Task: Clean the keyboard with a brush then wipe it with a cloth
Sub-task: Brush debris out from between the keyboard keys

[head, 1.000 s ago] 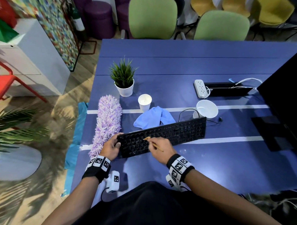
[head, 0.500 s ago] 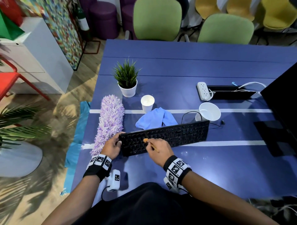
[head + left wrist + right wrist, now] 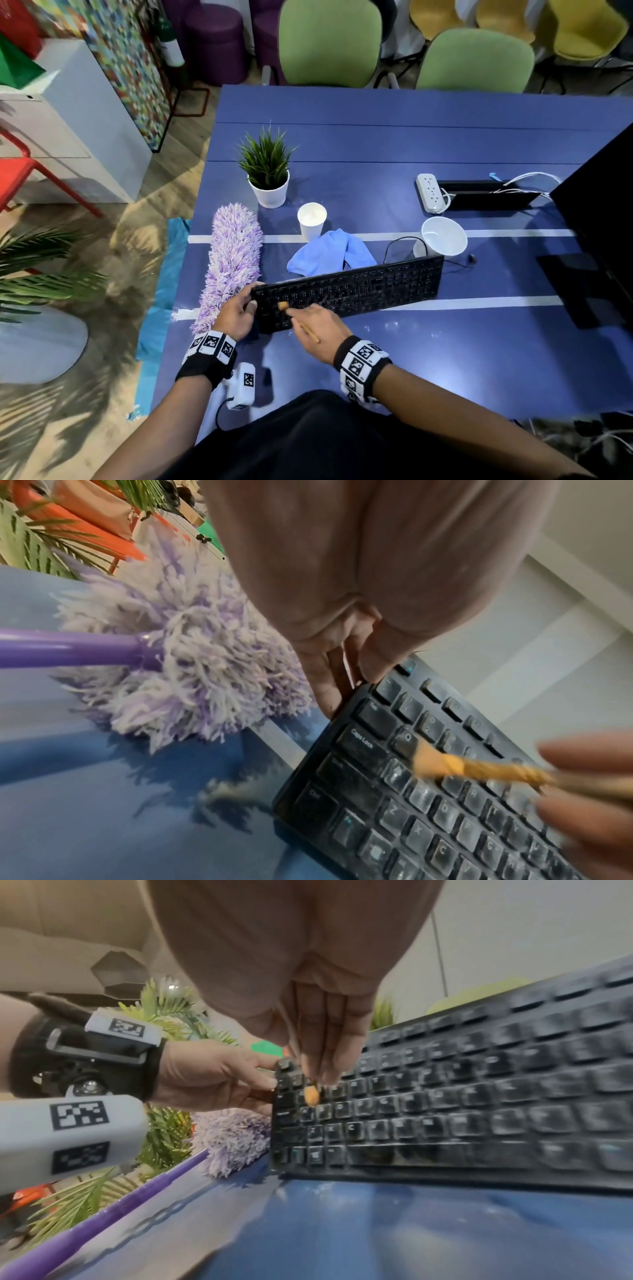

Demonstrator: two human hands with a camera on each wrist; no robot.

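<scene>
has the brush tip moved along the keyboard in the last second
Yes. The brush tip has slid left along the keyboard, closer to the left hand gripping its end.

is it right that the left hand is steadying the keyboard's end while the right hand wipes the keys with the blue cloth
Not quite: the right hand works the keys with a small brush, as the left wrist view shows. The blue cloth lies behind the keyboard. The left hand does hold its end.

A shared office: long blue table, green chairs, monitor, power strip.
</scene>
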